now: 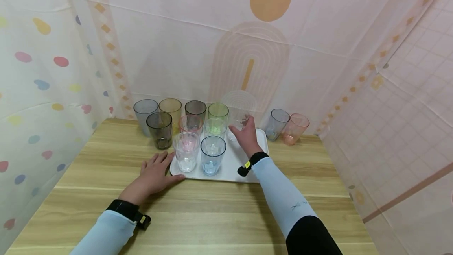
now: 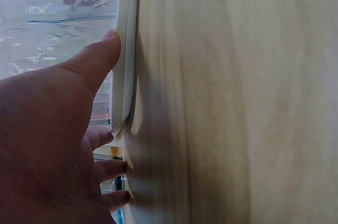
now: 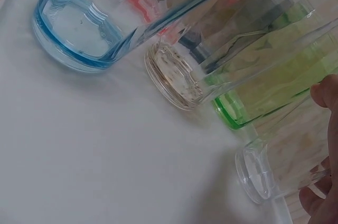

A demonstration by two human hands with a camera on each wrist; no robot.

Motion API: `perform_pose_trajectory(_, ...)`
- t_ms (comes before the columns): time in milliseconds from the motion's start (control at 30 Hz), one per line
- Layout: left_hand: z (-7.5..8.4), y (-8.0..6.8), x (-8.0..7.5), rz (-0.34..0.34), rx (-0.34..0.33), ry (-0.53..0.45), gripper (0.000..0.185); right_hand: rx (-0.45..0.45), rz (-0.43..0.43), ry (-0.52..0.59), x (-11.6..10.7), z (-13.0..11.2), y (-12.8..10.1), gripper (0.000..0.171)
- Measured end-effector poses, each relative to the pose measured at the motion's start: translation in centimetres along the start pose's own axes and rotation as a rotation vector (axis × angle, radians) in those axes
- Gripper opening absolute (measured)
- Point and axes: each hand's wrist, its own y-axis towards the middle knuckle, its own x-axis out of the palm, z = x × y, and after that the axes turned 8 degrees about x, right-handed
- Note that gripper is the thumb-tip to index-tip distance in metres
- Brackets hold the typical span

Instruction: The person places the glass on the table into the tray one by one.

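Note:
My right hand (image 1: pixel 246 135) grips a clear drinking glass (image 3: pixel 282 158) over the back of a white tray (image 1: pixel 235 164), its base close over the surface. With the thumb on the tray's front rim (image 2: pixel 125 55), my left hand (image 1: pixel 152 176) rests at the front left corner, fingers spread straight toward the left side. Standing upright on the tray are a blue glass (image 1: pixel 213 156) and a clear glass (image 1: pixel 186 156) in front. Behind them are a pink glass (image 1: pixel 191 122), another clear glass (image 3: pixel 177 78) and a green glass (image 3: pixel 259 97).
Left of the tray stand a dark glass (image 1: pixel 159 129), a grey-blue glass (image 1: pixel 143 117) and an amber glass (image 1: pixel 170 107). One more dark glass (image 1: pixel 195 107) is at the back. To the right are a bluish glass (image 1: pixel 278 123) and a pinkish-orange glass (image 1: pixel 295 129). A patterned curtain (image 1: pixel 170 58) hangs behind.

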Motion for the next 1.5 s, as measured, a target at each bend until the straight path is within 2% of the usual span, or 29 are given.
perform_pose_trajectory(233,0.1,0.0,0.0,-0.003,0.001,-0.003,0.107,-0.003,0.006,0.012,0.0,0.3,0.3,0.087)
perform_pose_trajectory(400,0.0,0.1,0.2,0.003,0.003,-0.013,0.107,0.023,0.008,-0.006,-0.2,0.3,-0.1,0.097)
perform_pose_trajectory(500,-0.4,0.2,0.5,0.011,0.003,-0.016,0.108,0.017,0.015,-0.007,-1.0,0.5,-1.0,0.1)
perform_pose_trajectory(600,-0.6,0.2,0.6,0.017,0.003,-0.018,0.109,-0.038,0.057,0.031,-2.5,1.1,-2.2,0.094)
perform_pose_trajectory(733,-0.8,0.3,0.6,0.021,0.0,-0.014,0.109,-0.132,0.181,0.096,-5.6,2.9,-3.8,0.076)
perform_pose_trajectory(900,-0.8,0.1,0.2,0.022,-0.003,-0.003,0.109,-0.143,0.411,0.186,-10.4,5.5,-4.2,0.055)
perform_pose_trajectory(1000,-0.7,0.0,0.1,0.019,-0.006,-0.001,0.109,-0.117,0.531,0.197,-13.1,6.8,-3.6,0.055)
perform_pose_trajectory(1067,-0.7,0.0,0.0,0.02,-0.004,0.002,0.109,-0.089,0.575,0.165,-14.7,7.4,-2.8,0.062)
perform_pose_trajectory(1167,-0.7,0.0,-0.1,0.018,-0.004,0.001,0.109,-0.029,0.54,0.125,-16.5,8.1,-1.6,0.081)
perform_pose_trajectory(1300,-0.7,0.1,0.1,0.017,0.003,-0.006,0.109,0.058,0.398,0.101,-18.0,8.8,-0.1,0.106)
perform_pose_trajectory(1400,-0.7,0.2,0.3,0.012,0.008,-0.007,0.11,0.059,0.319,0.131,-18.5,9.1,0.8,0.11)
perform_pose_trajectory(1500,-0.7,0.4,0.5,0.012,0.008,-0.012,0.11,0.046,0.292,0.175,-18.7,9.2,1.4,0.106)
